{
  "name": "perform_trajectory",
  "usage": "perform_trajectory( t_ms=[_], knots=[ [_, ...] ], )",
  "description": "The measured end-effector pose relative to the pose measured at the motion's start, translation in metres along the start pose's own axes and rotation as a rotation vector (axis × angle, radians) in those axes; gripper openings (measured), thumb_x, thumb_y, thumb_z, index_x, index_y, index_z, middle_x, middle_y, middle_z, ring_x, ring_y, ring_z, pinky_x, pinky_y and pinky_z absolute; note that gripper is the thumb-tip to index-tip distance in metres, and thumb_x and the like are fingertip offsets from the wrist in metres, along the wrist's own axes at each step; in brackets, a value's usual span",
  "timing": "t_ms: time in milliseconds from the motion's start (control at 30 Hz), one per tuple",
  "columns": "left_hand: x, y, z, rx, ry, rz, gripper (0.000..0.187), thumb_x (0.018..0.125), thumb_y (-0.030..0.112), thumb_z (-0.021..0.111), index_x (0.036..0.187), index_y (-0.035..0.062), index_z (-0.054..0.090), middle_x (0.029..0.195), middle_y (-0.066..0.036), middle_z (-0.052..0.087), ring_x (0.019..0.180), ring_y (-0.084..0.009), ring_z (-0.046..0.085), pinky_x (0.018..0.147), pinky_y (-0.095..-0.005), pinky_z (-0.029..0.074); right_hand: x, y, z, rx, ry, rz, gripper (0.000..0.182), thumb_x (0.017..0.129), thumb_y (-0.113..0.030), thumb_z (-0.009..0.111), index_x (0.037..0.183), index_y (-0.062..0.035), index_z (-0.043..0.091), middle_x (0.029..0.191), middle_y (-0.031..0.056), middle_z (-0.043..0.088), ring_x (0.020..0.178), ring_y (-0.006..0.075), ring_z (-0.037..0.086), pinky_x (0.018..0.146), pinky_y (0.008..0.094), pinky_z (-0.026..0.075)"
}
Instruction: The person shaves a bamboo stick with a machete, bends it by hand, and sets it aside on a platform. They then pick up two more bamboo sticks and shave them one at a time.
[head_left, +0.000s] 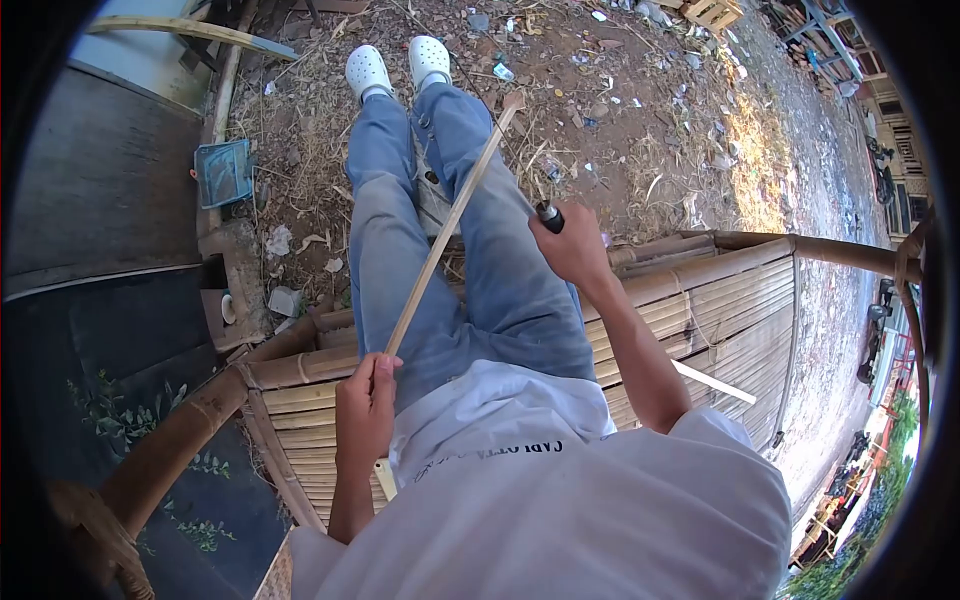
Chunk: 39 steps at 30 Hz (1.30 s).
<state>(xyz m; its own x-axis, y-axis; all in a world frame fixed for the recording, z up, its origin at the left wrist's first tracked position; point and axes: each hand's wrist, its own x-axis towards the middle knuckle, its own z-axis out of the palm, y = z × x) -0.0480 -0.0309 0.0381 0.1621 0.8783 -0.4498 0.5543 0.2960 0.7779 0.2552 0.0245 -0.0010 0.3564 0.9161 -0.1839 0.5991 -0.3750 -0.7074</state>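
A long, thin wooden or bamboo strip point(445, 232) slants across my legs. My left hand point(368, 405) is closed around its near end, the thumb lying along it. The strip's far end reaches past my knees, where a small reddish-brown piece point(515, 101) shows at the tip. My right hand point(575, 245) is closed around the black handle of a tool point(549, 217), above my thigh and to the right of the strip. A thin part seems to extend from that handle, but I cannot make out its kind. The tool appears apart from the strip.
I sit on a bamboo slat bench point(720, 315) with bamboo pole rails point(180, 450). A pale strip point(715, 382) lies on the slats at my right. A blue plastic basket point(224, 174) stands at left on littered ground point(640, 140). A dark panel point(110, 180) borders the left side.
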Motion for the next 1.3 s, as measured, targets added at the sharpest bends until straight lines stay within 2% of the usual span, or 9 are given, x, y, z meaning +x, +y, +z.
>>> perform_trajectory(
  t_ms=[333,433,667,833,933,967,1033,1233,1300],
  knots=[
    [0.021,0.027,0.021,-0.007,-0.022,0.084,0.028,0.098,0.024,0.049,0.097,-0.0011,0.061,0.06,-0.001,0.048,0.055,-0.0073,0.043,0.051,-0.0249,0.035,-0.06,-0.032,0.033,-0.067,-0.314,-0.37,0.015,0.074,-0.017,0.065,0.074,-0.0024,0.06,0.06,0.0187,0.058,0.061,0.0403,0.057,0.058,0.0449,0.045],
    [0.024,0.039,0.025,0.075,-0.063,0.163,0.023,0.095,0.018,0.049,0.093,-0.002,0.06,0.066,-0.021,0.059,0.054,-0.0361,0.056,0.051,-0.0396,0.04,-0.066,-0.036,0.036,-0.178,-0.383,-0.449,0.016,0.07,-0.019,0.067,0.074,-0.0051,0.06,0.063,0.0167,0.06,0.064,0.039,0.06,0.06,0.0468,0.048],
    [0.015,0.034,0.029,0.121,0.03,0.363,0.022,0.095,0.019,0.051,0.09,-0.0009,0.059,0.061,-0.02,0.057,0.054,-0.037,0.057,0.05,-0.0407,0.041,-0.059,-0.038,0.024,-0.291,-0.393,-0.555,0.017,0.068,-0.019,0.068,0.074,-0.0055,0.059,0.063,0.016,0.061,0.063,0.0377,0.061,0.061,0.0467,0.049],
    [-0.017,0.027,0.019,0.182,-0.11,0.096,0.027,0.097,0.024,0.049,0.089,-0.0001,0.057,0.056,-0.017,0.052,0.047,-0.0325,0.053,0.047,-0.0385,0.039,0.076,0.027,-0.033,-0.488,-0.029,0.112,0.026,0.08,-0.023,0.058,0.081,0.0008,0.067,0.075,0.023,0.065,0.072,0.0381,0.065,0.067,0.0471,0.05],
    [-0.038,0.014,0.013,0.143,-0.172,0.068,0.027,0.097,0.023,0.048,0.088,-0.0003,0.057,0.056,-0.018,0.052,0.046,-0.03,0.052,0.047,-0.0368,0.038,0.119,0.084,-0.084,-0.504,0.23,0.124,0.03,0.082,-0.025,0.056,0.078,0.0038,0.064,0.074,0.0253,0.063,0.074,0.042,0.063,0.066,0.0486,0.049],
    [-0.037,0.005,0.014,0.065,-0.12,0.032,0.03,0.099,0.021,0.045,0.08,0.0004,0.054,0.05,-0.001,0.04,0.047,-0.0068,0.034,0.045,-0.0275,0.028,0.119,0.088,-0.085,-0.51,0.233,0.124,0.03,0.082,-0.025,0.056,0.078,0.0038,0.064,0.074,0.0253,0.063,0.074,0.042,0.063,0.066,0.0486,0.049],
    [-0.031,-0.001,0.012,-0.007,-0.112,-0.004,0.03,0.099,0.022,0.046,0.08,0.0004,0.055,0.051,0.001,0.04,0.048,-0.0059,0.033,0.045,-0.0264,0.027,0.094,0.063,-0.08,-0.381,0.276,0.092,0.031,0.081,-0.026,0.058,0.077,0.0043,0.063,0.071,0.0258,0.062,0.073,0.0429,0.062,0.064,0.0476,0.047],
    [-0.009,0.025,0.013,-0.04,-0.09,-0.025,0.03,0.099,0.023,0.046,0.081,-0.0002,0.055,0.053,0.003,0.038,0.051,-0.0043,0.031,0.046,-0.0246,0.026,-0.01,-0.022,-0.02,-0.205,-0.203,-0.132,0.023,0.079,-0.023,0.062,0.075,-0.0003,0.063,0.069,0.0226,0.062,0.071,0.041,0.061,0.063,0.0474,0.047],
    [-0.004,0.033,0.015,0.127,-0.041,0.087,0.025,0.097,0.02,0.048,0.085,0.0009,0.059,0.056,-0.01,0.052,0.047,-0.0213,0.05,0.047,-0.0339,0.037,-0.038,-0.023,0.005,-0.179,-0.258,-0.347,0.018,0.074,-0.017,0.065,0.071,-0.001,0.058,0.06,0.0207,0.057,0.062,0.0415,0.057,0.057,0.0459,0.044]
  ],
)
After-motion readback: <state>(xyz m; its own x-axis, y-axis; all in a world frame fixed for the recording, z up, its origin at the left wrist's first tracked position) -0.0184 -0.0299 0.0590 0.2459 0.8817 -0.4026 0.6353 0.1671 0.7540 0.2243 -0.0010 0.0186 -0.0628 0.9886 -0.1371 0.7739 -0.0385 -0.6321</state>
